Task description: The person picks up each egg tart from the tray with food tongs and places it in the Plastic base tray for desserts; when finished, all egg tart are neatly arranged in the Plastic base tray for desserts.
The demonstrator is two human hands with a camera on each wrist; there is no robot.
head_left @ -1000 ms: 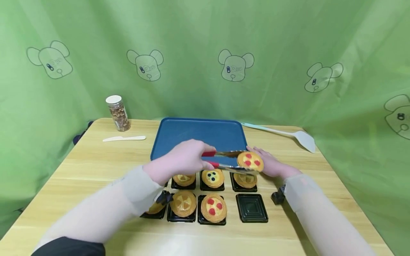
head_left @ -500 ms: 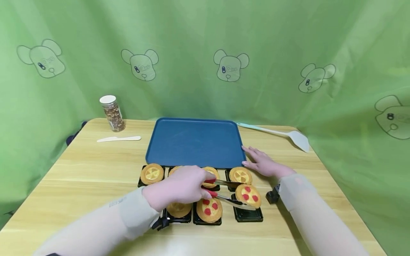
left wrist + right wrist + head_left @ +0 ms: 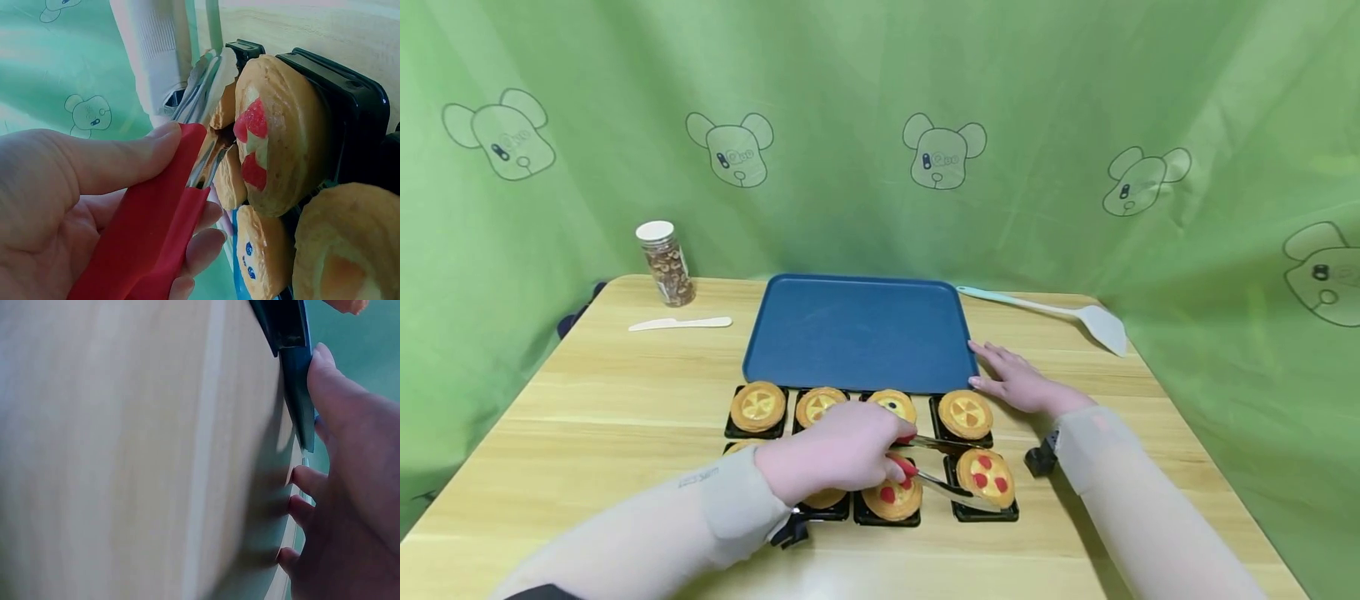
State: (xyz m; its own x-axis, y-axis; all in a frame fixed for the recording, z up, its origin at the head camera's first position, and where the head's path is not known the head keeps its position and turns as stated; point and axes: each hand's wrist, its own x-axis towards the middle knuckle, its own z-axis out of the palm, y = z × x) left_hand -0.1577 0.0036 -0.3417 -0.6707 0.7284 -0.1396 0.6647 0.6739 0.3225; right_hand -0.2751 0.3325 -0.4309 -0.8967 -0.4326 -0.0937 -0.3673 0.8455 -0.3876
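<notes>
My left hand (image 3: pixel 842 446) grips red-handled metal tongs (image 3: pixel 150 219). The tong arms reach right, one on each side of a tart with red pieces on top (image 3: pixel 987 478). That tart sits in the front right black plastic tray (image 3: pixel 988 516); whether the tips still squeeze it, I cannot tell. Beneath and beside the tongs is another red-topped tart (image 3: pixel 891 498). My right hand (image 3: pixel 1018 385) lies with spread fingers at the right edge of the blue tray (image 3: pixel 857 333); its thumb touches the rim in the right wrist view.
Behind the front row stand more tarts in black trays, among them a plain-topped tart (image 3: pixel 966 415) and a left-end tart (image 3: pixel 757 407). My left arm hides part of the front row. A snack jar (image 3: pixel 668 268), a white knife (image 3: pixel 680 323) and a spatula (image 3: pixel 1060 312) lie around the blue tray.
My left hand has brought the tongs and the red-topped tart down and nearer, from above the back row into the vacant front right black tray. My right hand stays by the blue tray.
</notes>
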